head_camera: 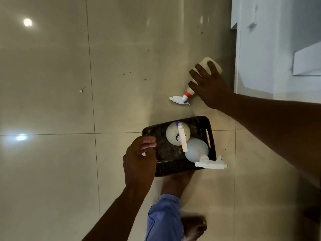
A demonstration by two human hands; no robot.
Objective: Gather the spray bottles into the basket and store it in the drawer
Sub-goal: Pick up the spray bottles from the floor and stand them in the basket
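Observation:
A dark woven basket point(207, 126) is held above the tiled floor, and my left hand point(139, 160) grips its left rim. Two white spray bottles stand inside it: one with a purple collar point(172, 132) and one with a white trigger point(197, 151) jutting over the right edge. A third spray bottle point(188, 92), white with an orange collar, lies on the floor near the wall. My right hand point(210, 86) rests over its body with fingers spread around it; I cannot tell whether the grip is closed.
A white cabinet point(278, 49) rises at the right, with a lighter panel point(307, 61) sticking out. My bare feet point(192, 225) and a blue trouser leg point(163, 218) are below the basket. Glossy beige floor tiles point(52, 84) stretch to the left.

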